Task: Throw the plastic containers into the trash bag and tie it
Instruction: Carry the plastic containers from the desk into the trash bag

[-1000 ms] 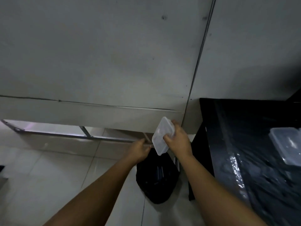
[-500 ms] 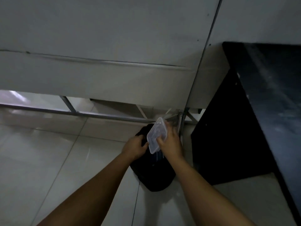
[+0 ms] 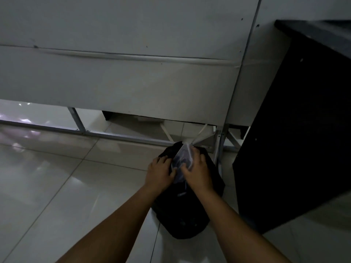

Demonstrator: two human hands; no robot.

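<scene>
A black trash bag (image 3: 182, 215) stands on the tiled floor beside a dark table. My left hand (image 3: 159, 172) grips the bag's rim on its left side and holds the mouth apart. My right hand (image 3: 197, 173) holds a clear plastic container (image 3: 183, 157) tilted on edge, its lower half sunk into the bag's mouth and its upper corner still sticking out above the rim. The bag's inside is hidden.
A black table (image 3: 296, 130) with a dark side panel stands close on the right. A grey wall panel (image 3: 117, 78) with a metal frame (image 3: 114, 134) at its foot runs behind the bag. Pale glossy floor tiles (image 3: 57, 186) spread to the left.
My right hand has brought the container down from above the bag into its mouth. My view has tipped down, so the tabletop with another container has left the frame.
</scene>
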